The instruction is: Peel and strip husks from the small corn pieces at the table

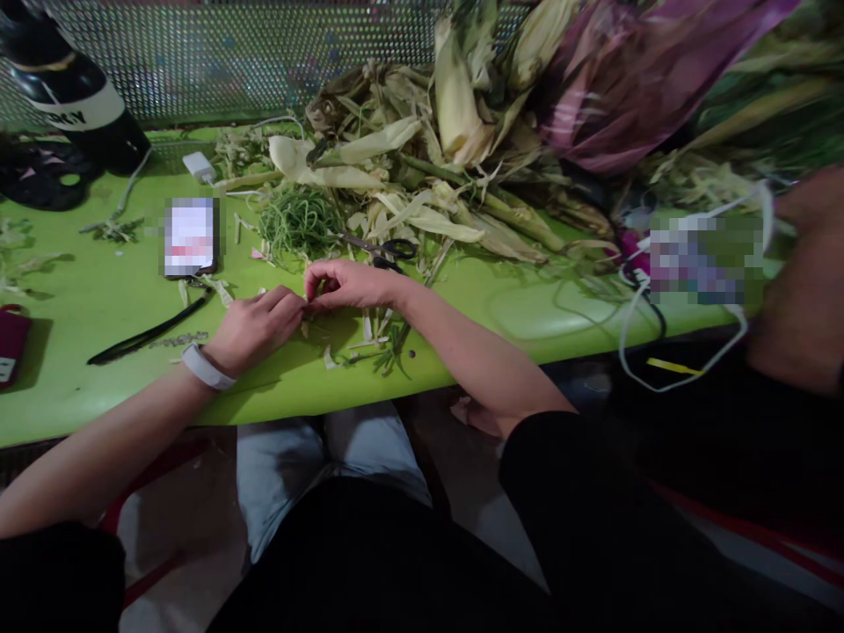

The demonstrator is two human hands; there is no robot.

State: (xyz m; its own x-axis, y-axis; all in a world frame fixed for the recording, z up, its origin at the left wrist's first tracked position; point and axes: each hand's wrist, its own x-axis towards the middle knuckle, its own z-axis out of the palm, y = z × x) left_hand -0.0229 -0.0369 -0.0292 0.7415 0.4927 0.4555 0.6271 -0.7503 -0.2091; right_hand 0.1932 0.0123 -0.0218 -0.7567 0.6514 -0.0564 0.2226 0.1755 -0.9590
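My left hand [260,328], with a pale band on its wrist, has its fingers bent and closed at the table's front part. My right hand [352,285] meets it there, thumb and forefinger pinched together. Whatever lies between the fingertips is too small to make out. Just behind the hands sits a heap of thin curly green strips [296,220]. Scissors [394,251] with dark handles lie beside that heap, behind my right wrist. Pale scraps and green sprigs [389,350] are scattered in front of my right hand.
Corn husks [462,114] and a purple bag [593,88] pile up at the back of the green table [514,308]. A phone [191,236] with a strap lies left. A dark bottle [85,97] stands back left. At right are white cables [633,352] and another person's arm [801,290].
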